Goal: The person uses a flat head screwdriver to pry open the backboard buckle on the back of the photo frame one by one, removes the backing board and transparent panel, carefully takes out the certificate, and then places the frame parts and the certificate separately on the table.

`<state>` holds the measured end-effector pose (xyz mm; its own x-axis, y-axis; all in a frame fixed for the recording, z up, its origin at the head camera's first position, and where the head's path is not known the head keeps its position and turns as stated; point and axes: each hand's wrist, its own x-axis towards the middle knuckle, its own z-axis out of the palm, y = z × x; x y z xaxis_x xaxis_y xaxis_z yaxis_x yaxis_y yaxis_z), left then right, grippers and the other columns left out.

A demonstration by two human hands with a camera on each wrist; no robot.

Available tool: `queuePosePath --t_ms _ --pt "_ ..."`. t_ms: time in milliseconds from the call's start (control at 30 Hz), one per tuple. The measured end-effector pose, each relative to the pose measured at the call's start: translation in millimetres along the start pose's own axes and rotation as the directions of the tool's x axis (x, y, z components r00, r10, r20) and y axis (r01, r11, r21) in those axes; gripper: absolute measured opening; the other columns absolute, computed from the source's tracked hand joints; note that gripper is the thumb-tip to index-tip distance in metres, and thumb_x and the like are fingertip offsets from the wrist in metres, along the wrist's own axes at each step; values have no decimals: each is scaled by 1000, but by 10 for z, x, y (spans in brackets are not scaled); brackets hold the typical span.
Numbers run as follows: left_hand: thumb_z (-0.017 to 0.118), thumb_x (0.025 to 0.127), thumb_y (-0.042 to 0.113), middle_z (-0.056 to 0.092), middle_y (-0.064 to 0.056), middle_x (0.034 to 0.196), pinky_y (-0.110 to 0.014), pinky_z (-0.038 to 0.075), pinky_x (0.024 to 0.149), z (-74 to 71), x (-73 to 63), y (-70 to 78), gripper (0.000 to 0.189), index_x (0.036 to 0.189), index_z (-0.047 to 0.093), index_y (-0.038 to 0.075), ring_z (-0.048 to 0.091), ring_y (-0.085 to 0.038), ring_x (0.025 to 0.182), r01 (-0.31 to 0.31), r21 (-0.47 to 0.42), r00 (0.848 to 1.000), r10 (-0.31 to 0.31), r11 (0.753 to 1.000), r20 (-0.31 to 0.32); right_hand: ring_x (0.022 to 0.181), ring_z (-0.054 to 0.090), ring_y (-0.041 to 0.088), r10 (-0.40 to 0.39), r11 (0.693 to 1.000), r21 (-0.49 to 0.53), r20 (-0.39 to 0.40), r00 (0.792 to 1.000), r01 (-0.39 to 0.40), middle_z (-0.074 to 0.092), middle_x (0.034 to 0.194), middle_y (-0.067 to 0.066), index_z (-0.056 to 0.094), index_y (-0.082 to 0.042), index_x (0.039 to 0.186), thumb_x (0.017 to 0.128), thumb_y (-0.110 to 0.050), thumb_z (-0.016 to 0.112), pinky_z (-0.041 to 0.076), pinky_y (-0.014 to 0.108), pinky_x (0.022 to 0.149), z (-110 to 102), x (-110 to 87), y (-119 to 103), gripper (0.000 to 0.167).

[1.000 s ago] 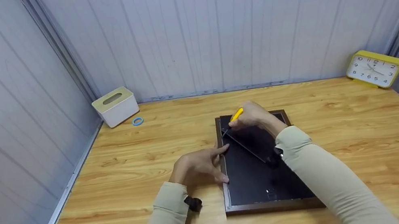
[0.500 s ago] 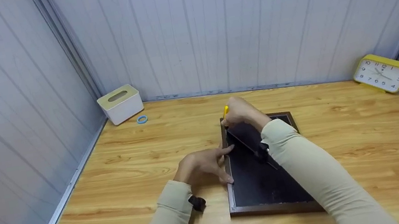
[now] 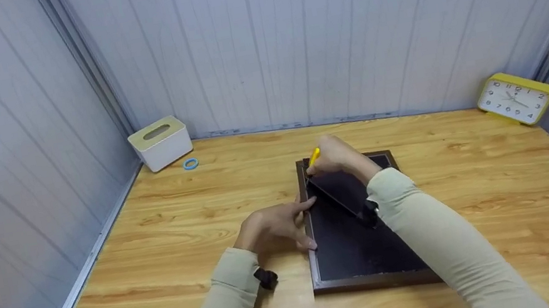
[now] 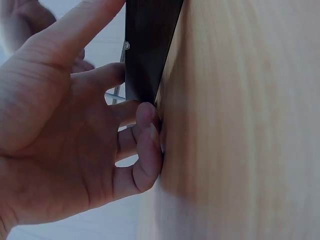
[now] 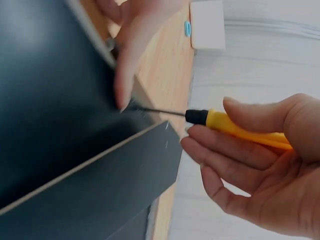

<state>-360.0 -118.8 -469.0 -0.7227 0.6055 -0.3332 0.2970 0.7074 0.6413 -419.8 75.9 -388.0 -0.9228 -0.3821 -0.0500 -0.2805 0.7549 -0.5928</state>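
Observation:
A dark picture frame lies back up on the wooden table, its black backing showing. Over the backing a black stand flap is raised at an angle. My right hand holds a screwdriver by its yellow handle, thumb on one side and fingers on the other. Its thin shaft reaches the frame's left edge by the flap, close to a left fingertip. My left hand grips that edge, one finger over the backing and other fingers curled low against the outer side.
At the back left stands a white tissue box with a light wooden lid. A blue ring, perhaps tape, lies beside it. A yellow alarm clock stands at the back right. Pale panel walls enclose the table.
My right hand has moved slightly left along the frame's top left, and the screwdriver handle now stands more upright. The left hand keeps its hold on the frame's edge.

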Motion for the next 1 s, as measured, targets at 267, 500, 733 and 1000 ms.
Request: queuePosePath --t_ms 267,500,733,1000 --pt "90 68 45 5 -16 166 -45 16 120 -13 -50 -57 118 160 18 36 12 -29 150 10 -74 1000 -11 997 -2 62 53 12 -49 999 20 43 998 48 75 88 8 81 -3 87 78 -10 78 46 27 63 19 -209 424 12" --pt "90 69 46 2 -13 166 -43 15 120 -26 -33 -84 117 161 18 36 8 -26 150 -12 -76 1000 11 997 -11 77 66 18 -39 997 66 68 997 35 75 83 5 81 -4 93 79 -11 79 54 32 72 -32 -346 657 16" --pt "92 67 36 -3 -7 167 -43 15 120 22 -12 -64 118 160 19 38 6 -25 151 -13 -185 1000 11 983 -15 72 66 21 -90 952 299 88 992 60 68 79 11 63 10 101 101 -10 59 56 33 71 -227 -676 1073 21" --pt "92 68 33 9 -9 166 -43 17 120 40 -3 -72 116 159 22 39 9 -25 150 -19 -193 1000 16 981 -17 69 42 13 -83 902 431 78 994 42 45 84 6 35 17 140 104 -24 57 41 25 62 -314 -1067 1771 59"
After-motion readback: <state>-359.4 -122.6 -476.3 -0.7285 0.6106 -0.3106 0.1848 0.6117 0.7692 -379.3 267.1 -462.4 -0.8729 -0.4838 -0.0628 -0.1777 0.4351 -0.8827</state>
